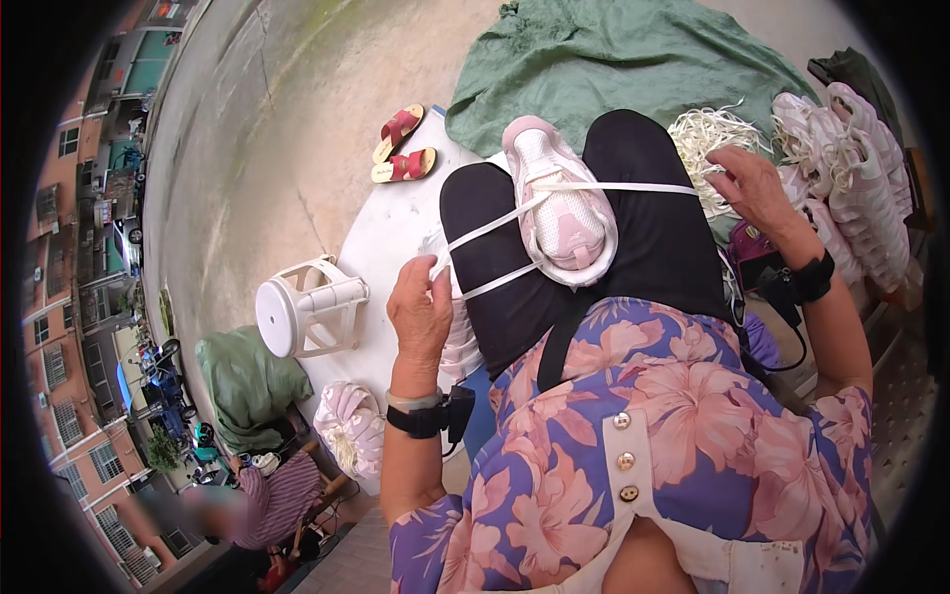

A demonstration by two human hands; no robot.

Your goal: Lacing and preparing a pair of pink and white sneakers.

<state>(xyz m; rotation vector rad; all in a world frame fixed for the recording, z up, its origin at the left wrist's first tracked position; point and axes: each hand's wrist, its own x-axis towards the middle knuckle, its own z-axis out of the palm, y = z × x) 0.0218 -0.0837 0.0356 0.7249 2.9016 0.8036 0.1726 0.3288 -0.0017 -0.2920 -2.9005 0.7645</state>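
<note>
A pink and white sneaker (568, 233) rests between my thighs, its rounded toe nearest my body. A white shoelace (618, 186) runs out from its upper to both sides. My left hand (420, 309), beside my left thigh, pinches the lace on that side; a second white strand crosses the same thigh below it. Out past my right knee, my right hand (760, 190) has its fingers curled at the end of the taut right strand. Its fingertips overlap a pile of loose white laces (717, 134), so the exact grip is hard to see.
Bundled pink-white shoes (856, 178) are stacked at the right. Green cloth (623, 69) lies ahead. Red sandals (404, 148) and a white plastic stool (309, 305) stand to the left, near another shoe bundle (351, 426). A person in a striped top (282, 495) sits at the lower left.
</note>
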